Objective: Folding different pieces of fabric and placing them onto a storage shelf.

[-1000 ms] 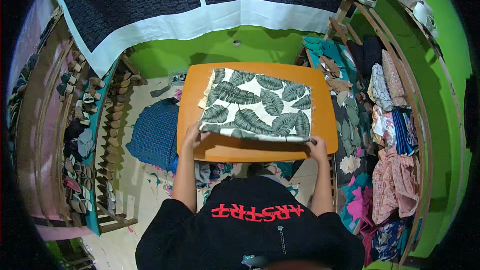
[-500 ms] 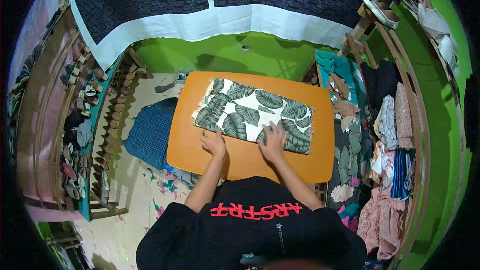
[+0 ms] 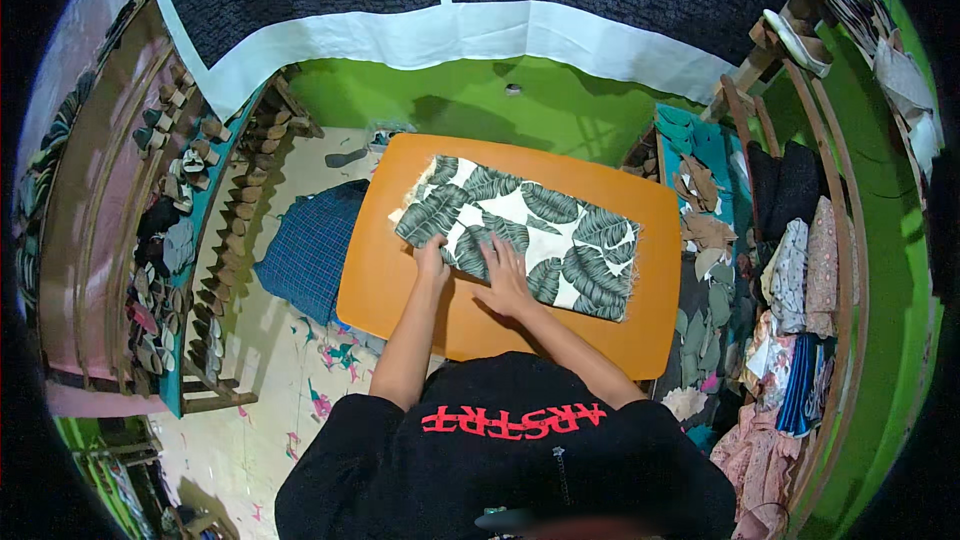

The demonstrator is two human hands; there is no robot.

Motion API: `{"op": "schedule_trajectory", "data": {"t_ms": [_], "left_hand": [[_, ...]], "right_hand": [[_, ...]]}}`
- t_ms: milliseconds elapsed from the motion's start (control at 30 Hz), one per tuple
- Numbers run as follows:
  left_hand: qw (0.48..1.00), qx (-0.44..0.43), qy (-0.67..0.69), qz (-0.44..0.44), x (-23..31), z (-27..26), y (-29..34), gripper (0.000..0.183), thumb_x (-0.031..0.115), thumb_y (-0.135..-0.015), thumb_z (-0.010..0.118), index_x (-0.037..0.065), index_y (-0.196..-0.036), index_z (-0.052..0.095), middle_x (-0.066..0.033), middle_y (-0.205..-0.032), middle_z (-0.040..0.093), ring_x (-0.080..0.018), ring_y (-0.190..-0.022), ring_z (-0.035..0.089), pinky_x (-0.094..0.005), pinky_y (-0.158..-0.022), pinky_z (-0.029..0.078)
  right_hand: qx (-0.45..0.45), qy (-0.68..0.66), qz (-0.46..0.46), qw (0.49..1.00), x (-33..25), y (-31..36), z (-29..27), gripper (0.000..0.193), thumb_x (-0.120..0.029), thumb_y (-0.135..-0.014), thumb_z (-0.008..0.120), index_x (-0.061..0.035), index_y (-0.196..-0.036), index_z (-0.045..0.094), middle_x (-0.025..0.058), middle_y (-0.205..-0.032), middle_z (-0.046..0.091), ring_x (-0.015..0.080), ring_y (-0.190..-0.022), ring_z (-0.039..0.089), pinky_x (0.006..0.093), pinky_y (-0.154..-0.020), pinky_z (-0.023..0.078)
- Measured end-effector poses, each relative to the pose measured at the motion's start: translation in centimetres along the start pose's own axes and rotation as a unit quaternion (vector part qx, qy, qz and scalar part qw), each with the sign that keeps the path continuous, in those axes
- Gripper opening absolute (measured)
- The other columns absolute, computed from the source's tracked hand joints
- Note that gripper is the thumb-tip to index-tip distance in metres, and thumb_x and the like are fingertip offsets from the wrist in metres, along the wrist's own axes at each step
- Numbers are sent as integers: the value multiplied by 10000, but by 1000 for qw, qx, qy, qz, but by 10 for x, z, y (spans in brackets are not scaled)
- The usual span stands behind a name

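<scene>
A folded cloth point(image 3: 545, 240), white with dark green leaf print and frayed ends, lies slantwise on the orange table point(image 3: 390, 320). At its near edge, toward the left end, my left hand point(image 3: 430, 260) is closed, with the fingers pinching the edge. My right hand point(image 3: 507, 282) rests open to the right of it. Its fingers are spread over the cloth's top, while the thumb points left past the near edge. The underside of the cloth is hidden.
A dark blue checked bundle point(image 3: 312, 250) sits on the floor left of the table. Shoe-making forms fill the rack point(image 3: 225, 250) at left. Cut pieces point(image 3: 705, 310) and folded fabrics point(image 3: 790, 270) crowd the right side. A dark curtain point(image 3: 330, 0) hangs at the back.
My right hand has slid left along the cloth toward my left hand. My left hand has moved up onto the near edge and closed there. The whole view has shifted slightly.
</scene>
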State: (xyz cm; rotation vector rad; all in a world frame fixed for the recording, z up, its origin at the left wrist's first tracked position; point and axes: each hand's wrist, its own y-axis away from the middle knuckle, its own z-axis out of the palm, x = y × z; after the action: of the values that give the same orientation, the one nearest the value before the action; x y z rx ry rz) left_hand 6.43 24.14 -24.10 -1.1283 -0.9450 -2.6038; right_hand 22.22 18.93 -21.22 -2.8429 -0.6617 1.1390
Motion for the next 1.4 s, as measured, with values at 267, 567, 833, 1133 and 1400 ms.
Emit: {"op": "schedule_trajectory", "data": {"t_ms": [267,567,833,1133,1400], "left_hand": [[887,-270,-277,251,6,63,77,308,-44,-670,532,-35,-976,490,-165,-1092,487,-219,-970,501,-307,-815,396],[477,-438,-655,389,-46,36,92,225,16,-552,604,55,-751,507,-53,-1343,266,-327,-1235,225,-597,-938,135],[505,-499,-627,321,-36,41,88,366,431,-708,531,99,-862,531,-40,-1306,337,-316,-1248,187,-605,-936,64],[426,-327,-741,404,-54,41,65,561,398,-763,469,270,-1282,301,-85,-1370,187,-321,-1252,157,-587,-937,126],[394,-309,-789,356,-66,45,68,669,462,-720,513,296,-1306,237,-99,-1394,85,-365,-1256,89,-569,-944,140]], "right_hand": [[-47,-321,102,941,66,-14,37,722,-479,-799,423,-86,-1322,119,138,-1352,186,284,-1230,212,506,-977,62],[203,-451,372,786,69,22,-57,458,-315,-815,483,1,-1140,418,98,-1086,491,179,-965,470,290,-816,370],[221,-223,326,892,97,38,-30,466,-116,-748,584,43,-1132,374,192,-1028,522,269,-933,515,314,-791,394],[273,-102,305,907,45,41,-45,452,-97,-782,524,2,-1183,340,233,-1099,473,355,-979,479,379,-818,377],[182,179,266,930,25,23,-72,481,-119,-718,567,2,-1142,377,189,-1212,337,354,-1103,350,440,-905,285]]}}
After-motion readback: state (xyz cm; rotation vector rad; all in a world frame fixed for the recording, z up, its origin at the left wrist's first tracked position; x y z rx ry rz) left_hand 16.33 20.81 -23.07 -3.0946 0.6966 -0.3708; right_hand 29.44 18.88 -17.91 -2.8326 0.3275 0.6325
